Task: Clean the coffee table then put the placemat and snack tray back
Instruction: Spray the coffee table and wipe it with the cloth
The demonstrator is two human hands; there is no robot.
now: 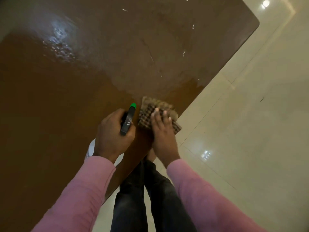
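1. At the near edge of the coffee table (58,97), the right hand (163,131) lies flat on a checkered cloth (148,107). Fingers are straight and spread, gripping nothing. Palm pressure pins the cloth to the top, which suits wiping better than a pinch.
2. The cloth sits right at the table edge, with one corner just over the floor (250,131) side. Can't tell how it's folded.
3. The left hand (112,134) is curled round a spray bottle (127,121), green nozzle (133,105) pointing out over the table. The bottle hangs just beside the cloth, not touching it. It's probably kept ready for another squirt without a tool swap.
4. A dull wet film (150,56) covers the far right of the top, and droplets (60,46) glint at far left. The strip between film and cloth looks darker. Can't tell if that's wiped or unsprayed.
5. Judgement: this is the cleaning step, partway through. The placemat and snack tray are not in view, so putting them back looks not yet begun.
6. Risk: the top is slick, and a cloth this close to the edge could slide off.
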